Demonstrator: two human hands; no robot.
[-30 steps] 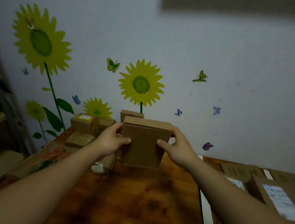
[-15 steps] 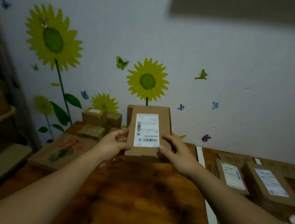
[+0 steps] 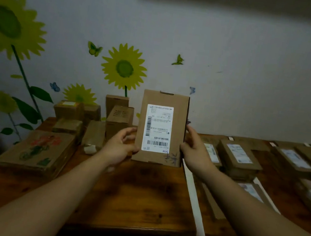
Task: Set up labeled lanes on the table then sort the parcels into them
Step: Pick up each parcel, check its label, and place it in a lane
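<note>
I hold a flat brown cardboard parcel (image 3: 161,127) upright above the wooden table (image 3: 129,198), its white shipping label with barcodes facing me. My left hand (image 3: 119,146) grips its lower left edge and my right hand (image 3: 194,150) grips its right edge. A white tape strip (image 3: 192,195) runs front to back on the table just right of the parcel. More labelled parcels (image 3: 238,158) lie flat in lanes to the right of that strip.
A pile of unsorted brown boxes (image 3: 94,123) stands at the back left against the sunflower wall. A large flat box with a flower print (image 3: 38,150) lies at the left. Further labelled parcels (image 3: 294,160) lie at the far right.
The parcel was turned so its label faces me, then raised and tilted more upright. My view has shifted right and down, showing more of the lanes.
</note>
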